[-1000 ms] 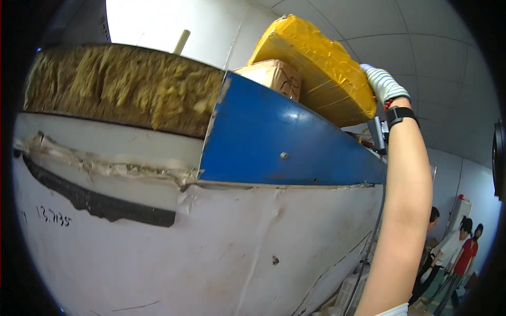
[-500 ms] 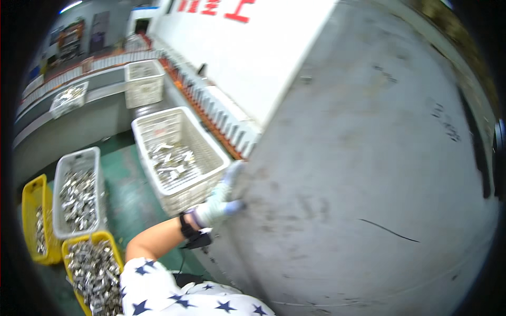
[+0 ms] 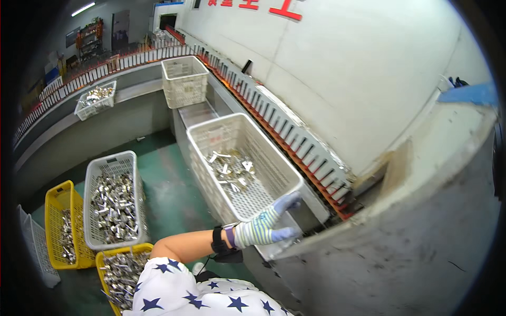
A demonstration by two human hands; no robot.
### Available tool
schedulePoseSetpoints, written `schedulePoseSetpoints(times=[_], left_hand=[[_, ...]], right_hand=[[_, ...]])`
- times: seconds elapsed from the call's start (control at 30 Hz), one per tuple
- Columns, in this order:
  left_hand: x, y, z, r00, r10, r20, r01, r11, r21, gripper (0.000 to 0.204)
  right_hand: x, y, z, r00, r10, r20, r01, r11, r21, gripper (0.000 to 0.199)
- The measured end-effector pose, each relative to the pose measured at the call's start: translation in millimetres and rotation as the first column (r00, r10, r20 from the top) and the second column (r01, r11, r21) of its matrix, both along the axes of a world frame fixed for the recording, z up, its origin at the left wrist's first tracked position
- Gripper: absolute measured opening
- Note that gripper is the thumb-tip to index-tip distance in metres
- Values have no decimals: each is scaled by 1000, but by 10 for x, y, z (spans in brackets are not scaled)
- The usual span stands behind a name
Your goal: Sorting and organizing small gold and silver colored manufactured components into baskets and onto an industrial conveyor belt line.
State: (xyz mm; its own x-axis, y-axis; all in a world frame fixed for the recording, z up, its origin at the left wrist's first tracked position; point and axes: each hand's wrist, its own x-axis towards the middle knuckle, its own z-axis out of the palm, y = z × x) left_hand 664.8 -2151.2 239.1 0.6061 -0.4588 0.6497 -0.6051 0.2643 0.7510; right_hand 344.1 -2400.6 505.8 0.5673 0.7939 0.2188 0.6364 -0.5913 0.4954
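Note:
My left hand [image 3: 265, 226], in a striped glove with blue fingertips, reaches to the right. Its fingers and thumb are spread, and nothing shows between them. It is at the near corner of a white perforated crate [image 3: 211, 195], close to the rim; whether it touches cannot be told. Small shiny metal parts [image 3: 230, 167] lie on that crate's bottom. To the right of the hand stands a large grey metal panel [image 3: 379, 253]. A black strap [image 3: 217, 240] circles my left wrist. My right hand is out of view.
A conveyor with upright dark slats [image 3: 279, 124] runs behind the crate along a white wall. On the green floor at left are a white crate [image 3: 138, 200] and yellow crates [image 3: 84, 253] [image 3: 108, 274] of metal parts. Two more white crates [image 3: 184, 95] [image 3: 95, 110] sit along the ledge.
The view has shifted: the crates appear further right, and the grey panel fills less of it. More of the conveyor shows. My left hand stays spread, by the crate's near corner.

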Motion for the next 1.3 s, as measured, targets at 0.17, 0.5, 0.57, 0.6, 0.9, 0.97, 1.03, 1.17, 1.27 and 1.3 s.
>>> schedulePoseSetpoints(times=[0.17,0.5,0.57,0.6,0.9,0.97,1.03,1.17,1.27,1.3], left_hand=[[165,1608,-156,935,241,-260,-233,971,62,88],[350,3717,-427,656,651,-381,-625,752,208,84],[531,4040,-594,647,676,-353,-637,733,237,84],[672,4125,-559,628,672,-393,-635,734,240,83],[2891,4809,-818,575,618,-537,-454,787,419,79],[3442,4810,-989,673,531,-516,-250,819,517,77],[3920,4738,-1089,726,489,-483,-165,806,569,81],[4686,4405,-1168,603,179,-777,276,868,413,87],[4991,4053,-1583,633,109,-766,246,910,333,75],[5128,4150,-1405,600,223,-768,254,858,447,68]], right_hand=[[1101,945,-1269,938,-278,-207,341,633,695,50],[3889,2389,-2860,772,10,-636,582,391,713,72],[4268,2257,-3298,750,-164,-640,656,311,688,81],[4456,2021,-3500,736,-248,-630,677,304,670,88],[4888,1204,-4274,568,64,-820,485,-832,270,71],[4824,1198,-4247,493,175,-852,543,-827,144,66],[4735,1202,-4235,324,423,-846,650,-749,-126,52],[4724,1711,-4195,319,371,-872,616,-781,-107,63],[5455,2296,-3769,471,448,-760,743,-665,69,64],[5971,2575,-3561,425,450,-785,777,-627,62,64]])
